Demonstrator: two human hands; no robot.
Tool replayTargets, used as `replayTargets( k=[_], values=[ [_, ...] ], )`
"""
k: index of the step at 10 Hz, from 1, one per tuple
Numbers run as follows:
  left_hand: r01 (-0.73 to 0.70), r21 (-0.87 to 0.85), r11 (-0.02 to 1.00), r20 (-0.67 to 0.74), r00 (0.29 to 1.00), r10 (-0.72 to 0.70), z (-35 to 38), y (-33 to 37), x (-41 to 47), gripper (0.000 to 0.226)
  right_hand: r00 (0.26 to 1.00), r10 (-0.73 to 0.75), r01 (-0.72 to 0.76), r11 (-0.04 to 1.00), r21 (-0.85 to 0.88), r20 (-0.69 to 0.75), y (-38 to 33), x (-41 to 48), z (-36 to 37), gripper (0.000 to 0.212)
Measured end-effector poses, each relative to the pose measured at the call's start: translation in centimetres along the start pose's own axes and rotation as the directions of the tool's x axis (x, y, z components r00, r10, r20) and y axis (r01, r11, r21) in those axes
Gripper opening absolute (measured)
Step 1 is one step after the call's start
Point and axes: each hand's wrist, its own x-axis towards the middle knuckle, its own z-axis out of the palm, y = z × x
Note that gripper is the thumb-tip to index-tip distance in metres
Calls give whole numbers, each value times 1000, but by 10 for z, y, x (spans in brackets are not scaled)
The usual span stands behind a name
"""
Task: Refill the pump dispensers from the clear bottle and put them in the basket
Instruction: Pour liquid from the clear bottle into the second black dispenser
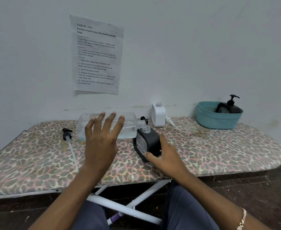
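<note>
Left hand (pixel 101 143) fingers spread over tipped clear bottle (pixel 108 126), apparently holding it.

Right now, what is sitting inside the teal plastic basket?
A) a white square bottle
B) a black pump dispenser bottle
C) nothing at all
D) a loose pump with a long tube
B: a black pump dispenser bottle leans inside the teal plastic basket, while the white square bottle stands outside it by the wall.

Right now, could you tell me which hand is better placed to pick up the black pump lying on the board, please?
The left hand. The black pump lies at the board's left end, just beyond the left fingers, which grip the clear bottle. The right hand steadies the black dispenser, farther away.
</note>
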Motion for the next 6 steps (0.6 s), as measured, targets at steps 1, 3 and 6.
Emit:
replayTargets(
  k=[1,3,6],
  values=[
    [-1,-1,1000,-4,1000,1,0,0,0,84,1000,-1,1,1000,7,-1,0,0,0,46],
    [-1,1,1000,3,1000,1,-1,1,0,84,1000,-7,7,1000,3,2,-1,-1,-1,47],
    [4,-7,1000,10,1000,-4,-2,1,0,84,1000,-6,6,1000,1,7,-1,-1,-1,46]
  ],
)
